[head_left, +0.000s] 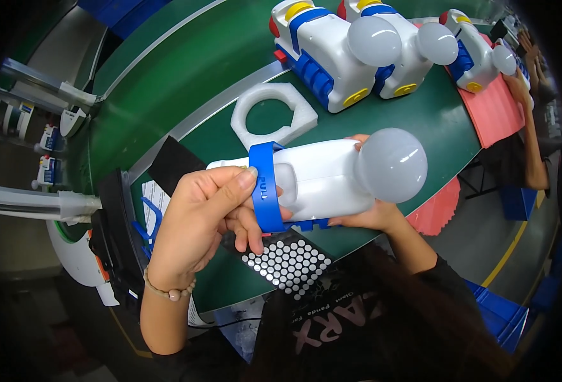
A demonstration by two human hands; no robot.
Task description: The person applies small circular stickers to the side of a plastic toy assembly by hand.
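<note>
Looks roughly midway, judging by the parts in place: holding a smooth white plastic body (325,169) in the air over the near edge of the green bench (414,124). Already bears a round frosted globe (392,165) at one end and blue toothed plastic trim (309,225) along the near side. Has a wide blue plastic band (266,194) crossing the other end, pinched by the left-hand grip (198,216) with thumb on the face and fingers apparently hooked beneath; seems lifted off the body there, so perhaps left to seat or fasten, though impossible to tell from this side. Steadied near the globe by the right-hand grip (376,215), wrapped around the body from the near side. Shows none of the yellow parts visible on three similar white globe-ended units (332,57) along the far edge toward the far right corner, possibly only hidden. Just beyond, toward the far edge, includes an angular white foam ring (303,113); at the near edge, a black sheet with white round dots (287,267), partly beneath the left-hand fingers; at the right end, pink-red sheeting (491,114) near a co-worker's arm (534,153). Seems most crowded by the foam ring and dotted sheet if lowering straight down.
</note>
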